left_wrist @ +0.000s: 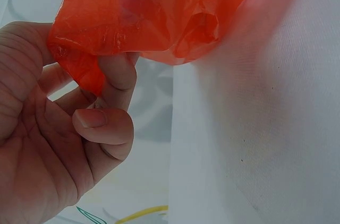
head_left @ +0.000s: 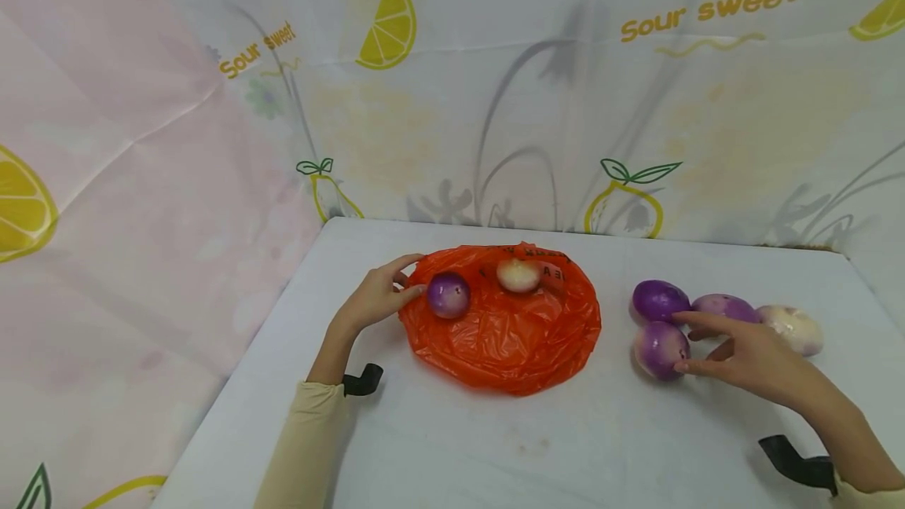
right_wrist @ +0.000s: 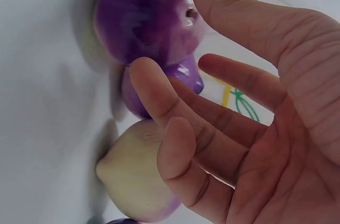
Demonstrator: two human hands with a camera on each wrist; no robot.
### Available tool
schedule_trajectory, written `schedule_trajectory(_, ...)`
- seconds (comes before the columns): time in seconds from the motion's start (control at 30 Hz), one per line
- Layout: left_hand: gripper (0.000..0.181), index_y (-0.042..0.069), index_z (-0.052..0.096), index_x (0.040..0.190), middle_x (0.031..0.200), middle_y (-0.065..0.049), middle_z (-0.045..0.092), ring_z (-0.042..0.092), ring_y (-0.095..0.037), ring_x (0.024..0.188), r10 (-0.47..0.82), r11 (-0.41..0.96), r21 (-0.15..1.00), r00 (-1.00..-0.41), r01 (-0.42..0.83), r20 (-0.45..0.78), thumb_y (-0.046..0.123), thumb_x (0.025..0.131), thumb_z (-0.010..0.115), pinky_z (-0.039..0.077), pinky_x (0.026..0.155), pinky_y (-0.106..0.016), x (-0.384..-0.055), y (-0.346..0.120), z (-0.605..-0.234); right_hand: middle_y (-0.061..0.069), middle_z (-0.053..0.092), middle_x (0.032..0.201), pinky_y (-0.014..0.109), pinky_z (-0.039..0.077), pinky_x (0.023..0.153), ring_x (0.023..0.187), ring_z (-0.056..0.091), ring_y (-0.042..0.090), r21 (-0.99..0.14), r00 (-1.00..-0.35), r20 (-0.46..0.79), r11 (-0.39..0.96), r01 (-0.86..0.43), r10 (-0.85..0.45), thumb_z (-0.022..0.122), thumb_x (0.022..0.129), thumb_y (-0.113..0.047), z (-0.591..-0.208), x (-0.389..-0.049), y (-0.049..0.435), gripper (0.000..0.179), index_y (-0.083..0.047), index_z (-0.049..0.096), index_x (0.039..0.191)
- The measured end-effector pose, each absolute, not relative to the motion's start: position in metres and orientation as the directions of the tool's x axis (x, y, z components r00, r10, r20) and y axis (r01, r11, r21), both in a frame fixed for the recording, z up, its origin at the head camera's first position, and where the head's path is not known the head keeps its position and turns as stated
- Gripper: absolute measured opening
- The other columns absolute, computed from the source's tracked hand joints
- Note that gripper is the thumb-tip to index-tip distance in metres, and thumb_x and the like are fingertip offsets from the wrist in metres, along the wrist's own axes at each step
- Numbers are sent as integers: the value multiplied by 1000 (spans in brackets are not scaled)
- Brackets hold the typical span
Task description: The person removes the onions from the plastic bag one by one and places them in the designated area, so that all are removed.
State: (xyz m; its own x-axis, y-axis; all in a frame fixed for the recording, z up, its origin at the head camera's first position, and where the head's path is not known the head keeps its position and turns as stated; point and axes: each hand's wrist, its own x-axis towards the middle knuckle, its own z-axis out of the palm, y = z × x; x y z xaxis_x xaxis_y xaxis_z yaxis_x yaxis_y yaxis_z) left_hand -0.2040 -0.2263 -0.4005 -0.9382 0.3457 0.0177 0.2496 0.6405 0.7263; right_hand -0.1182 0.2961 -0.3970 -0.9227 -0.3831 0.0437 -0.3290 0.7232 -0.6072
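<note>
My left hand [head_left: 375,297] pinches the left edge of an orange-red plastic bag [head_left: 495,348], thumb on the near side; in the left wrist view the thin film [left_wrist: 159,17] runs between thumb and fingers. A purple onion [head_left: 448,294] and a pale onion [head_left: 519,276] sit within the bag's rim. At the right, my right hand [head_left: 756,356] has its fingers spread beside a purple-and-white onion [head_left: 661,350], thumb tip right at its side. In the right wrist view that onion [right_wrist: 143,17] stands between thumb and loosely bent fingers.
Behind the near onion lies a darker purple onion [head_left: 660,301]. Another purple onion [head_left: 726,307] and a cream one [head_left: 792,328] extend to the right, partly behind the right hand. The white table [head_left: 566,446] meets a lemon-printed cloth [head_left: 452,100] at its back.
</note>
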Motion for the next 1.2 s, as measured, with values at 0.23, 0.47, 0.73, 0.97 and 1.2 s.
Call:
schedule_trajectory(0.23,54,15,49,144,101,-12,68,64,-21,78,349,640,727,-937,251,16,18,94,68,56,65,-32,-204,-226,-400,11,70,99,25,52,58,70,68,7,-553,-913,171,731,-400,-370,87,75,-19,-387,-122,294,57,-4,63,125)
schedule_trajectory(0.47,54,15,49,144,101,-12,68,65,-22,80,349,643,725,-937,247,9,18,94,68,56,65,-32,-204,-225,-400,11,71,104,25,52,62,84,70,28,-584,-958,92,765,-272,-270,82,81,-33,-379,-124,279,56,-10,63,129)
schedule_trajectory(0.73,53,14,49,144,99,-11,68,64,-22,80,360,632,731,-933,258,19,18,94,68,56,65,-32,-204,-225,-399,12,70,108,30,54,61,85,69,23,-686,-979,30,708,-167,-202,77,85,-42,-371,-130,248,61,-12,59,134)
schedule_trajectory(0.97,53,14,49,144,100,-11,68,64,-22,80,355,632,733,-935,251,14,18,94,68,56,65,-32,-204,-225,-401,12,69,110,33,55,66,87,68,22,-705,-976,26,688,-172,-218,75,85,-46,-377,-138,221,61,-14,59,135)
schedule_trajectory(1.2,54,14,49,144,99,-12,68,64,-22,77,353,639,726,-936,254,17,18,94,69,56,64,-32,-204,-226,-400,11,72,107,31,55,67,80,68,18,-724,-966,46,658,-207,-255,77,84,-45,-387,-148,205,61,-13,60,133)
